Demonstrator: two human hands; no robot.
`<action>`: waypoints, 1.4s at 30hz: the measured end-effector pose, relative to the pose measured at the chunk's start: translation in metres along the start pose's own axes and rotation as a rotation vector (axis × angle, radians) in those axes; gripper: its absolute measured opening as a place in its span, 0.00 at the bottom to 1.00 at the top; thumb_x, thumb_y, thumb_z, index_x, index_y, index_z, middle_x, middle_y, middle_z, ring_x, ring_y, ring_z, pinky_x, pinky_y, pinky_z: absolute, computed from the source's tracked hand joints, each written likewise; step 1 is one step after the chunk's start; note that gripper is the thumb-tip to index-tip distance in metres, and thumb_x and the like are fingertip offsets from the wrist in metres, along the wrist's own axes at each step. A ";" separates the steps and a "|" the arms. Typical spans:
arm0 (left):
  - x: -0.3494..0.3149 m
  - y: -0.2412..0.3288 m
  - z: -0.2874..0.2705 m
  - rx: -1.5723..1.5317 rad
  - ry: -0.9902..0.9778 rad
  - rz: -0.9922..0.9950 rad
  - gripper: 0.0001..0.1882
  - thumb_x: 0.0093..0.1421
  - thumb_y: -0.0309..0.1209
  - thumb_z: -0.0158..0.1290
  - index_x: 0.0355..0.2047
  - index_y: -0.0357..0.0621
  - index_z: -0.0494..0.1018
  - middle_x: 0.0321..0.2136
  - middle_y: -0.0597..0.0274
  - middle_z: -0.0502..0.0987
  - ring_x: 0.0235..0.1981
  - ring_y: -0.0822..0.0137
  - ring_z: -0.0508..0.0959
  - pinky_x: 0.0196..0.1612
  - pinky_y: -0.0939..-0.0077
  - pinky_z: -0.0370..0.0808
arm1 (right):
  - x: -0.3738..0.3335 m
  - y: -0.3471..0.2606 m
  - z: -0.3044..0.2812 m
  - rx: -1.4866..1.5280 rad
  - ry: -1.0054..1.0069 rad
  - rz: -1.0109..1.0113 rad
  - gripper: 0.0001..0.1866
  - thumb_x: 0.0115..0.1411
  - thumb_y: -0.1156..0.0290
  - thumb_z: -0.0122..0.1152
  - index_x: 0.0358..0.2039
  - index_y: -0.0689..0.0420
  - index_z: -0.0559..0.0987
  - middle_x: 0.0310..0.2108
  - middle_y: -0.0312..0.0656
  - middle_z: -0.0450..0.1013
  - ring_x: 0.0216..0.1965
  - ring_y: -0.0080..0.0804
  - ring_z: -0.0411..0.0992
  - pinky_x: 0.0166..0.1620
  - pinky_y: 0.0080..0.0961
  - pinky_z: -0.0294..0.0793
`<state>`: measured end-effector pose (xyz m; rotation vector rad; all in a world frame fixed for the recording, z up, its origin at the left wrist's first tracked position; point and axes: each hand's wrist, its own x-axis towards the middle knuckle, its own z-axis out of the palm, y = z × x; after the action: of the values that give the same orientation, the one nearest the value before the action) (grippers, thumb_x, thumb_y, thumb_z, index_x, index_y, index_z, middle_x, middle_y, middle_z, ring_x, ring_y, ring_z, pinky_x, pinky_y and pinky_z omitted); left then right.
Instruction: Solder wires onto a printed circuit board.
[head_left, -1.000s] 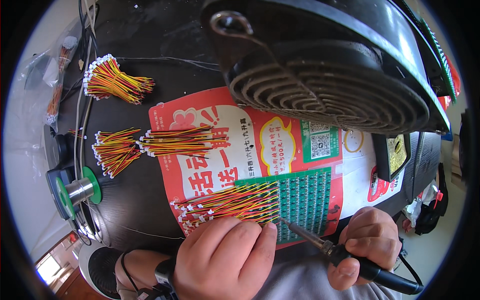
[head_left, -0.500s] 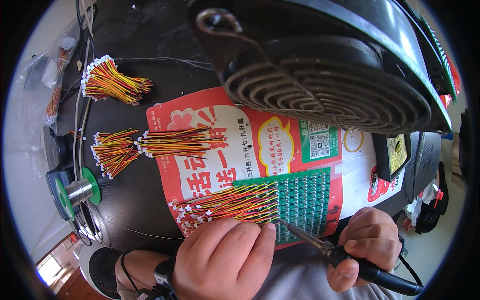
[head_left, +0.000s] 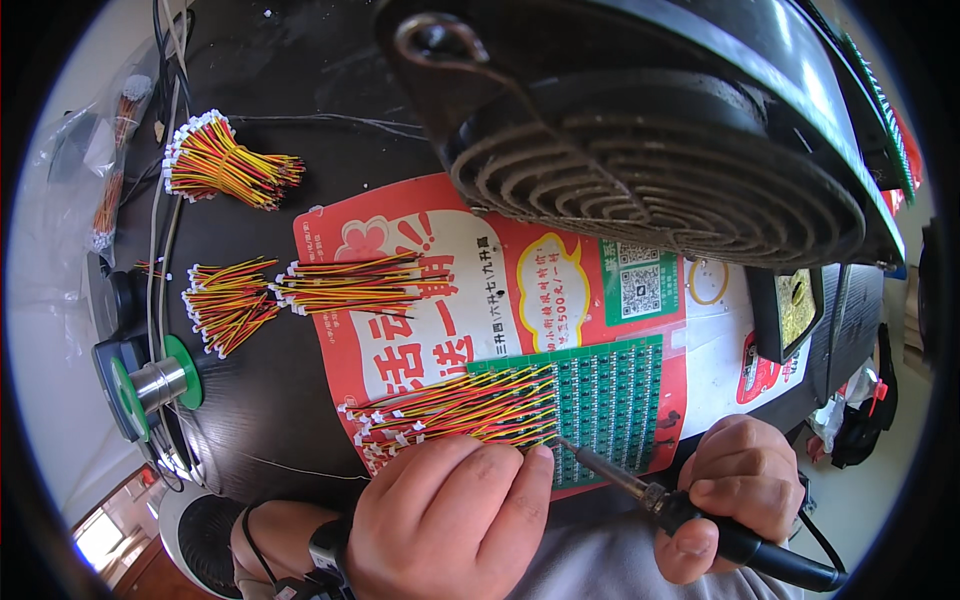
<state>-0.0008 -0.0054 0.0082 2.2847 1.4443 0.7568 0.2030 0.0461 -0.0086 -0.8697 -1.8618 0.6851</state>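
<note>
A green circuit board panel (head_left: 610, 410) with rows of small parts lies in front of me. Red, yellow and black wires with white connectors (head_left: 460, 405) reach across its left part, their ends at the board. My left hand (head_left: 455, 515) is closed at the panel's near edge, pinching a wire by its end; the fingertips' undersides are hidden. In my right hand (head_left: 735, 490) is a soldering iron (head_left: 715, 530) with a black handle, gripped like a pen. Its tip touches or nearly touches the board just right of my left fingertips.
A large black fan (head_left: 650, 170) overhangs the far right. Wire bundles (head_left: 232, 165) and loose wire piles (head_left: 345, 283) lie on the left. A solder spool (head_left: 158, 385) stands near left. Beyond the panel's right side is a tip-cleaner holder (head_left: 790, 310). A red printed sheet (head_left: 470, 215) lies beneath.
</note>
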 end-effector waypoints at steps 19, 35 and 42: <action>-0.009 0.006 0.010 0.037 0.095 -0.099 0.12 0.42 0.18 0.58 0.30 0.29 0.78 0.24 0.56 0.73 0.20 0.63 0.74 0.22 0.72 0.74 | -0.004 0.001 0.003 0.015 0.050 0.034 0.16 0.58 0.57 0.60 0.27 0.56 0.70 0.15 0.33 0.60 0.14 0.20 0.62 0.15 0.14 0.60; -0.011 0.005 0.008 0.012 0.072 -0.118 0.12 0.44 0.16 0.60 0.32 0.28 0.78 0.24 0.56 0.74 0.20 0.63 0.74 0.23 0.71 0.74 | -0.005 0.001 0.001 0.057 0.029 0.016 0.15 0.58 0.58 0.60 0.28 0.56 0.69 0.16 0.34 0.61 0.15 0.20 0.64 0.15 0.14 0.62; -0.008 0.008 0.005 -0.003 0.047 -0.119 0.12 0.44 0.16 0.59 0.33 0.29 0.78 0.26 0.56 0.74 0.21 0.63 0.75 0.24 0.70 0.75 | -0.002 0.001 -0.003 0.029 0.017 -0.008 0.16 0.57 0.58 0.61 0.27 0.56 0.69 0.15 0.33 0.62 0.14 0.20 0.64 0.15 0.14 0.63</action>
<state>0.0053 -0.0157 0.0059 2.1702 1.5833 0.7799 0.2069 0.0453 -0.0098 -0.8460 -1.8353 0.6964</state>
